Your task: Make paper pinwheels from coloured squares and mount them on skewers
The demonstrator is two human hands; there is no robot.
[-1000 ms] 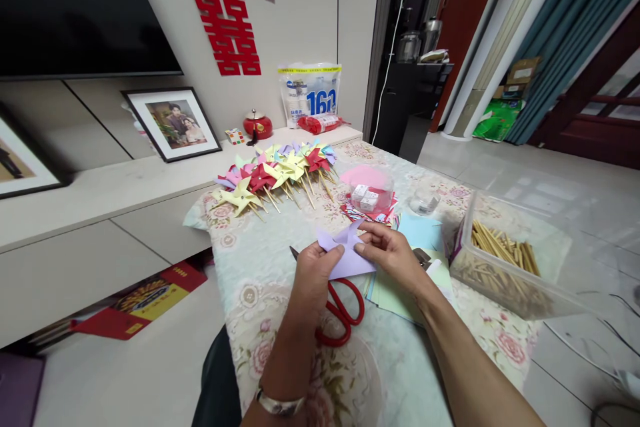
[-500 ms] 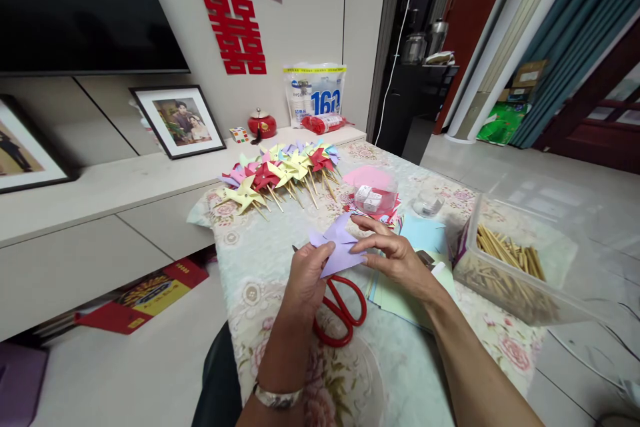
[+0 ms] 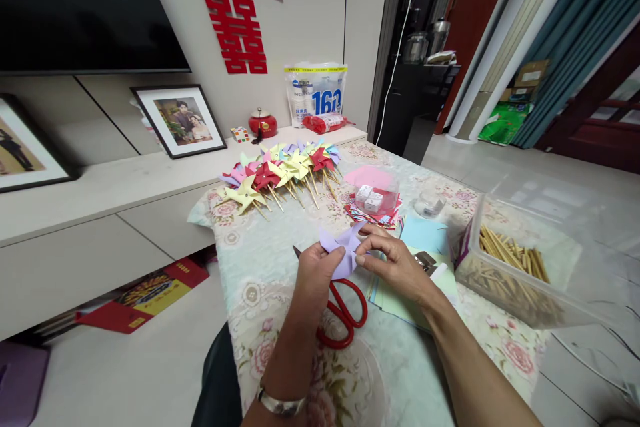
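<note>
A purple paper pinwheel [image 3: 343,250], with blades folded inward, is held above the table between both hands. My left hand [image 3: 320,267] pinches it from the left, thumb pressed near its middle. From the right, my right hand [image 3: 393,257] grips a blade between thumb and fingers. Just below the paper lies a pair of red-handled scissors [image 3: 345,313], their blade tip showing left of my left hand. Beside my right hand is a stack of pale green and blue paper [image 3: 417,237] with a metal tool [image 3: 425,261] on top, partly hidden.
Finished pinwheels on sticks [image 3: 285,173] are heaped at the table's far side. A clear tub of wooden sticks [image 3: 510,273] stands right. A clear round container [image 3: 376,199] rests on red paper, near a small clear dish [image 3: 429,203].
The purple paper has gone from partly folded, flatter sheet to a pinwheel shape with blades bent in. My right fingers have closed onto it, and both hands have shifted slightly right.
</note>
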